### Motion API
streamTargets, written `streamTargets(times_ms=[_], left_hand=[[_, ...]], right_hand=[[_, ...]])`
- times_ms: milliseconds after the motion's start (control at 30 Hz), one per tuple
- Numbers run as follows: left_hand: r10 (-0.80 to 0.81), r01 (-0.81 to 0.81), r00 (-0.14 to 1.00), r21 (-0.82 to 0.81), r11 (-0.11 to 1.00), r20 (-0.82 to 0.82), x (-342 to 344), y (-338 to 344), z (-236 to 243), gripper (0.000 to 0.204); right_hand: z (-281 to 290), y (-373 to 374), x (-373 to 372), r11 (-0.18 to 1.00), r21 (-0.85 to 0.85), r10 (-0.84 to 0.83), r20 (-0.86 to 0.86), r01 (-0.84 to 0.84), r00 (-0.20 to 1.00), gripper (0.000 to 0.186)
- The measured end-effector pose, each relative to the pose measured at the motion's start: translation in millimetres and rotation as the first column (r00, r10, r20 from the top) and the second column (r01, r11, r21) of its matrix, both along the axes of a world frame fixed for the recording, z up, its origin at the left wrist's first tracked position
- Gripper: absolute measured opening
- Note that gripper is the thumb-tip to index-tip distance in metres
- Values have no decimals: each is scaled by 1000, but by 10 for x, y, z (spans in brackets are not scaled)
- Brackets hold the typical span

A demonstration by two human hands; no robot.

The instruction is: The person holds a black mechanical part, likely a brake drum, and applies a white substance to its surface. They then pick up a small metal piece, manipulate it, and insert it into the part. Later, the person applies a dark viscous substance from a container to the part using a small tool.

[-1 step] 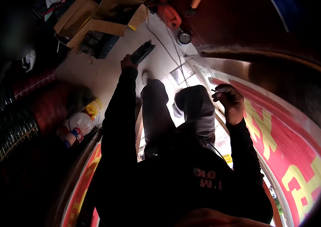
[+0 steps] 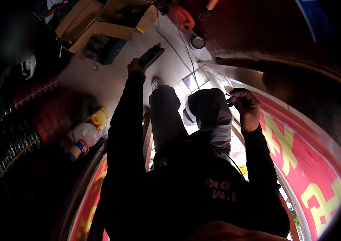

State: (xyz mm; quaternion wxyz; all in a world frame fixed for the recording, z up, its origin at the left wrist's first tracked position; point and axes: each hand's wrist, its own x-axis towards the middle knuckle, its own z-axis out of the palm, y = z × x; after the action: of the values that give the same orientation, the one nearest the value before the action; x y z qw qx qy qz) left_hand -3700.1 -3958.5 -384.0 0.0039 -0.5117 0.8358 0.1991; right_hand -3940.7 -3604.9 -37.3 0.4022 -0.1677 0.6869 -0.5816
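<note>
Out ahead on the left, my left hand [image 2: 136,66] is closed on the near end of a dark, elongated, trough-like piece [image 2: 152,56]; it is too dark to name its kind. The piece is held tilted above the pale floor. My right hand [image 2: 246,105] is raised beside my right knee. Its thumb and fingers pinch a small, thin dark piece [image 2: 228,95] whose tip sticks out to the left. What that small piece is cannot be made out.
An open cardboard box [image 2: 114,30] lies at the far left. A red plastic container [image 2: 183,18], a round tin [image 2: 197,42] and thin cables [image 2: 184,46] are ahead. White jugs [image 2: 85,134] stand left. A red banner with yellow markings [image 2: 299,160] runs along the right.
My view has shifted slightly. Both hands keep their grips, and their positions are nearly the same.
</note>
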Motion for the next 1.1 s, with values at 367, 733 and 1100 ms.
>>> streamTargets(times_ms=[367, 733, 1100], left_hand=[[-177, 201, 962, 100, 975, -206, -281, -1581, -1610, 39], [-250, 282, 941, 119, 952, -229, -319, -1708, -1705, 69], [-618, 660, 579, -138, 738, -532, -2193, -98, -1172, 48]], right_hand=[[-2868, -1815, -787, 952, -152, -276, -48, 266, 960, 14], [-2965, -1775, -1051, 893, -134, -446, -150, 429, 882, 14], [-2537, -1750, -825, 858, -287, -479, -155, 425, 864, 13]])
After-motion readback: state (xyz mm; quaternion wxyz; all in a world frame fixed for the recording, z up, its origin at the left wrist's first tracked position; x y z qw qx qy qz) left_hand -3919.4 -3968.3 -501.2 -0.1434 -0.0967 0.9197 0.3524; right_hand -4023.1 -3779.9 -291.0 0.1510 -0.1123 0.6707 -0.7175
